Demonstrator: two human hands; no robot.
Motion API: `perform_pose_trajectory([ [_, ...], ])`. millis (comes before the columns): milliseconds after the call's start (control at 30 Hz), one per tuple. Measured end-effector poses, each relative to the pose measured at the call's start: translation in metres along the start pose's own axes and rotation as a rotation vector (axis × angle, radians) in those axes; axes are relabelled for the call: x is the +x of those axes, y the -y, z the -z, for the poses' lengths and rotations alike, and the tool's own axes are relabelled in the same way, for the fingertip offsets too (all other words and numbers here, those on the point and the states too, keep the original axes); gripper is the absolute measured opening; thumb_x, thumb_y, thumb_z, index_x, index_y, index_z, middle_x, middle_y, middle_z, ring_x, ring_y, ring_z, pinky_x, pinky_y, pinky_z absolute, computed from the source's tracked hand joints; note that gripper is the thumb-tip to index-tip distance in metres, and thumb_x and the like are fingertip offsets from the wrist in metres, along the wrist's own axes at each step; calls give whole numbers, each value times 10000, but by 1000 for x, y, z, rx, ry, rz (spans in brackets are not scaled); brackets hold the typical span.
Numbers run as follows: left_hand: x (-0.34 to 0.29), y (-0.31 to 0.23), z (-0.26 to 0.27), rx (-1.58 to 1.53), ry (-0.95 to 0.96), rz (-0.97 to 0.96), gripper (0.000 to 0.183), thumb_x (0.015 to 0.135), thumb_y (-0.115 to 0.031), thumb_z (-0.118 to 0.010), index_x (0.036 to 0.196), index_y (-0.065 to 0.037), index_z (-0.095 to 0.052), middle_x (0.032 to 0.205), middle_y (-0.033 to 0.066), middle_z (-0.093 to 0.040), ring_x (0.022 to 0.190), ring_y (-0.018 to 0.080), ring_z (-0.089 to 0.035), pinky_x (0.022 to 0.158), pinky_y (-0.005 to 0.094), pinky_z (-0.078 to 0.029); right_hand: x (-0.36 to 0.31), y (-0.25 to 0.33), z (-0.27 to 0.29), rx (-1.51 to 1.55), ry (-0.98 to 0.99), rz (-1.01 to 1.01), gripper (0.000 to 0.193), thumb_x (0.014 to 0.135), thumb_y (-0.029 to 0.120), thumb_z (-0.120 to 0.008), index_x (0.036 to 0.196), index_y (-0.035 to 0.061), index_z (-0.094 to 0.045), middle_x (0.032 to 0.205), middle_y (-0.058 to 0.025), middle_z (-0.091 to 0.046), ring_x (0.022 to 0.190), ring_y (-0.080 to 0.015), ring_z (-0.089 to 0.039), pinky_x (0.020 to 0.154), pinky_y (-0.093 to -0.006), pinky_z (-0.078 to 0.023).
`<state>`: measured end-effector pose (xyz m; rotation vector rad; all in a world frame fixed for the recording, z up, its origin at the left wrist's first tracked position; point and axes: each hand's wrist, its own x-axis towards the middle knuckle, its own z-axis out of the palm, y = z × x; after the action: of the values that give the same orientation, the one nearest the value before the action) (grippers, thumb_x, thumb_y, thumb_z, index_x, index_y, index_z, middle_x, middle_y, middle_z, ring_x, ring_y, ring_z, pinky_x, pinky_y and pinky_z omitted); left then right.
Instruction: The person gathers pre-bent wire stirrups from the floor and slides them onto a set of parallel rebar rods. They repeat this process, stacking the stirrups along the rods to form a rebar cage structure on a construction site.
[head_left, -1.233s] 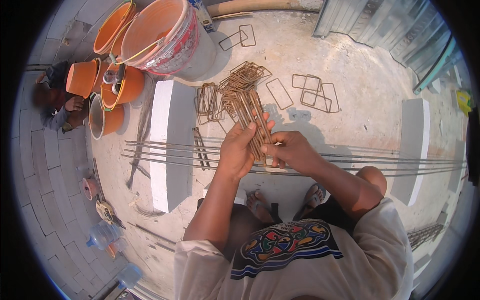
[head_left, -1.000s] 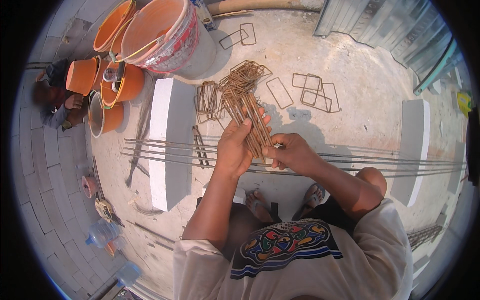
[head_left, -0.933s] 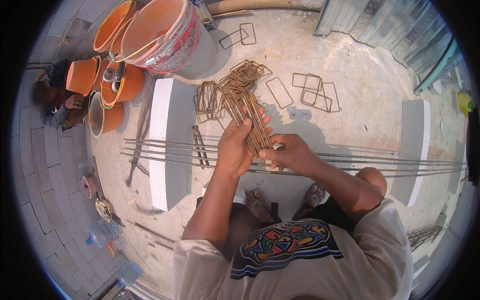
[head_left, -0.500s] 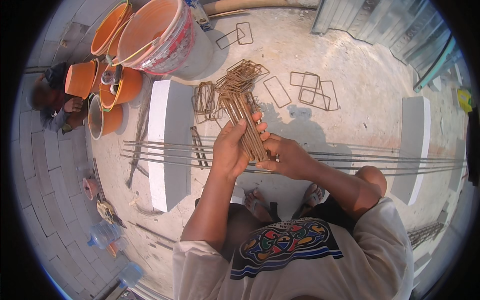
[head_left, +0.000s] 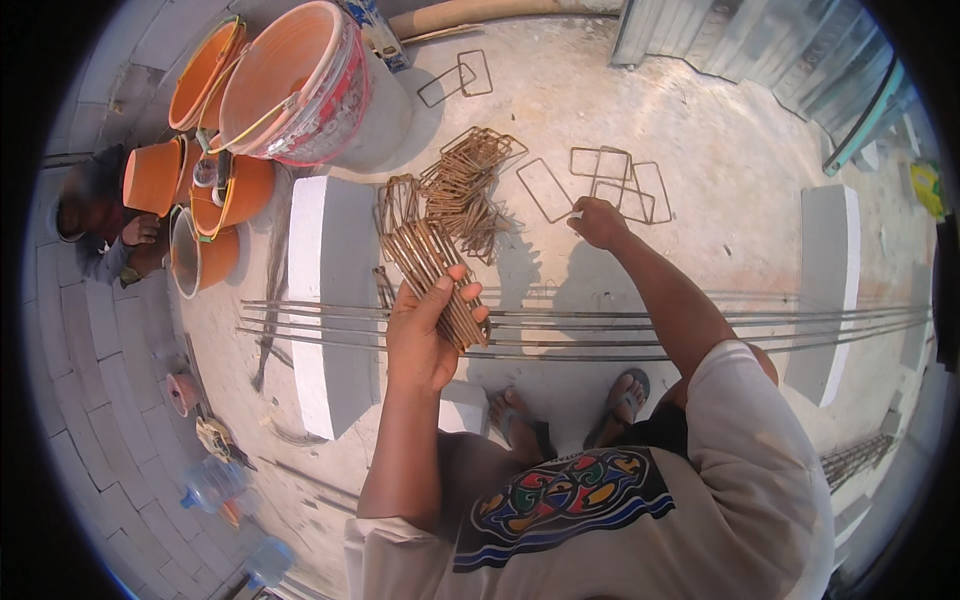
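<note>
My left hand [head_left: 425, 320] is closed around a bundle of rusty rebar stirrups [head_left: 432, 280], bent into rectangles and lined up side by side. My right hand [head_left: 600, 222] reaches out over the floor, its fingers pinched at the near corner of a single loose stirrup [head_left: 545, 190]. Just right of that hand, several overlapping stirrups [head_left: 625, 180] lie flat. Beyond the bundle is a heaped pile of stirrups [head_left: 465, 180], with a smaller stack [head_left: 400, 200] at its left, partly covered by the bundle.
Long steel bars [head_left: 560, 318] run crosswise over two pale blocks, left [head_left: 312, 310] and right [head_left: 850, 290]. Orange buckets [head_left: 155, 178] and a large tub [head_left: 290, 90] stand at the far left, near another person [head_left: 110, 225]. Two more stirrups [head_left: 475, 75] lie farther off. Corrugated sheeting [head_left: 740, 50] stands far right.
My right hand has left the bundle and stretched forward to the loose stirrup. My left hand, still holding the bundle, has moved left and slightly nearer.
</note>
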<state>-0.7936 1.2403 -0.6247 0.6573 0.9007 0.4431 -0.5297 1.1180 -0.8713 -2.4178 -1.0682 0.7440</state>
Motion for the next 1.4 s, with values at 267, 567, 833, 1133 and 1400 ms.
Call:
perform_pose_trajectory([
  [267,-35,2,28,-42,-15,50,257,951,-67,-574,1202,-30,-540,1053,102,-661,877,234,-691,684,380,-620,53,-15,-76,-35,71,-303,375,898,333,-598,1051,-7,-559,1052,-258,-649,1028,-403,-635,882,-482,-512],
  [567,-34,0,39,-101,29,60,227,942,-41,-566,1169,-37,-558,1002,96,-655,851,221,-680,670,379,-612,53,-2,-48,600,175,-452,162,852,141,-584,963,26,-561,824,-139,-655,718,-222,-686,604,-368,-582],
  [833,-5,-11,26,-51,-105,4,212,942,-50,-566,1152,-62,-540,1012,95,-653,865,199,-672,680,358,-608,5,58,78,1188,390,-175,140,919,141,-595,1003,34,-561,782,-53,-619,579,-129,-607,519,-292,-538],
  [1133,13,-11,27,-141,-83,-59,220,962,-69,-547,1176,-78,-498,1058,92,-640,943,206,-652,704,361,-600,-69,166,138,819,197,53,163,937,177,-586,955,15,-576,740,-45,-611,667,-109,-598,617,-275,-491],
  [1400,13,-8,6,-69,-101,-44,291,948,-79,-573,1226,-110,-493,1125,69,-621,972,192,-625,752,351,-563,-131,202,79,538,-64,565,155,899,119,-647,921,11,-539,841,-105,-563,692,-220,-613,617,-331,-485],
])
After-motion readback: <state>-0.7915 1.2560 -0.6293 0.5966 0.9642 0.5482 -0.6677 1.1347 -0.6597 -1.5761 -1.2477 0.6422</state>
